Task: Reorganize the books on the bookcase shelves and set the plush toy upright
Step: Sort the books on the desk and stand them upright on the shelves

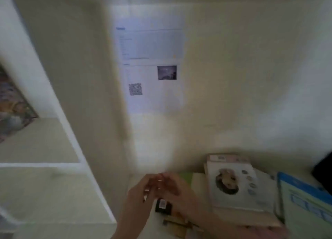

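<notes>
Black, barcode-labelled item beneath two hands at bottom centre.
Nearest, the left hand [138, 194] and right hand [173, 188] meet with fingers overlapping just above the dark item [163, 205]; blur hides whether either grips anything. Just right of them lies a flat stack of books [239, 213], topped by a white portrait book [233, 186], with a blue-green book [305, 202] at the lower right edge. Farther back, a printed sheet [152, 59] hangs on the wall at upper centre, and a colourful cover [12, 109] leans at mid left. No plush toy shows. Best, probably, to lift one book at a time, steadying the stack with the other hand.
</notes>
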Available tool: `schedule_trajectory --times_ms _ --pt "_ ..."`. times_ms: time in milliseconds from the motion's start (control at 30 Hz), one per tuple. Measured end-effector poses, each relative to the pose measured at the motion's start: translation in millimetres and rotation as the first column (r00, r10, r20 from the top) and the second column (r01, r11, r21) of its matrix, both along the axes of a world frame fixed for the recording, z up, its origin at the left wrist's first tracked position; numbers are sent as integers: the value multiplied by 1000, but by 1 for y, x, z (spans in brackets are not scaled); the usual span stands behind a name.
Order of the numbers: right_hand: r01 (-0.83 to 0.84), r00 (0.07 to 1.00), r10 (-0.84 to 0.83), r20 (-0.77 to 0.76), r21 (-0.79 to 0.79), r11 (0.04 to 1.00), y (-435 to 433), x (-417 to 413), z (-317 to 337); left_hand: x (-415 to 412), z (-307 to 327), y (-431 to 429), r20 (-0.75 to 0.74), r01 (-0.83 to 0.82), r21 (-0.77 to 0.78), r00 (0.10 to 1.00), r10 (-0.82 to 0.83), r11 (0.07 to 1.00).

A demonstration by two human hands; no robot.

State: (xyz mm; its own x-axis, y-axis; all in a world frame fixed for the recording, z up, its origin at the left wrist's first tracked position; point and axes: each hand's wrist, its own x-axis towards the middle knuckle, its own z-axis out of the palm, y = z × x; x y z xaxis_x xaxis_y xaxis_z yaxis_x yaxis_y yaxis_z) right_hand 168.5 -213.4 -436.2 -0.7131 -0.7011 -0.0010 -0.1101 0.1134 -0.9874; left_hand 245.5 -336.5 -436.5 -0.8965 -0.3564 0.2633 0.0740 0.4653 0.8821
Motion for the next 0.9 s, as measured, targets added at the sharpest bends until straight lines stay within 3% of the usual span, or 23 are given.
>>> schedule_trajectory --times_ms 67,167,267,400,500,633,767,900 --pt "153 986 -139 -90 172 973 51 -17 -21 -27 -27 34 145 164 20 976 -165 986" --pt "335 939 -271 -209 400 853 126 -36 -50 -64 -61 86 317 289 118 896 -312 950" --pt "533 842 -401 -361 447 719 184 -51 -65 -96 -86 127 380 187 167 894 -238 968" --pt "566 814 -509 -280 579 587 218 -80 -73 -131 -99 148 500 133 -18 859 -107 991" --pt "549 804 -570 -172 584 598 211 -96 -80 -145 -97 158 572 123 64 808 -138 990" --pt "579 778 -592 -211 607 544 211 -94 -94 -138 -101 164 583 214 49 787 -202 976" --pt "610 748 -663 -5 398 685 222 -86 -86 -123 -110 168 518 158 136 830 -206 978" --pt "687 672 -740 36 345 640 238 -81 -77 -118 -90 173 402 119 278 887 -228 953"
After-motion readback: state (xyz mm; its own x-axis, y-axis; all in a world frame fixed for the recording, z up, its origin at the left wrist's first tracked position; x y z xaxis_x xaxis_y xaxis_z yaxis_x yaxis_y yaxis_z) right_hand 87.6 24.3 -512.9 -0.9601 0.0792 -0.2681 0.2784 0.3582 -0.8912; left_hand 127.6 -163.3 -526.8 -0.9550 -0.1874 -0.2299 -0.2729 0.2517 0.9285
